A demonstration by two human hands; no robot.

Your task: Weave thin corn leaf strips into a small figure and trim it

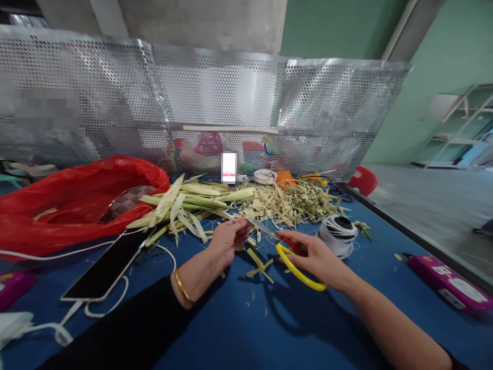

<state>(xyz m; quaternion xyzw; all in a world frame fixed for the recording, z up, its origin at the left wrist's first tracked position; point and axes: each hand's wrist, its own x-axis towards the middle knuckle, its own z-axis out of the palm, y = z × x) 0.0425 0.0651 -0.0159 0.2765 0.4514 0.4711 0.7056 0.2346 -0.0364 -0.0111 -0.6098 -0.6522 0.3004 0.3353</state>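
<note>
My right hand (311, 257) holds a pair of scissors (265, 230) with red and yellow handles, the blades pointing left. At the blade tips, my left hand (227, 240), with a gold bangle at the wrist, pinches a pale leaf strip (249, 213), mostly hidden by the fingers. Just below on the blue table lies a small crossed piece of leaf strips (260, 267). Behind my hands is a heap of cut leaf scraps (285, 203). To its left lies a bundle of long pale-green leaves (192, 198). A spool of white thread (338, 236) stands beyond my right hand.
A red plastic bag (77, 205) and a phone (108, 264) with white cables occupy the left side. At the right edge lies a purple packet (449, 282). A tape roll (265, 177) and yellow-handled tool (316, 178) sit before a perforated metal screen (219, 87).
</note>
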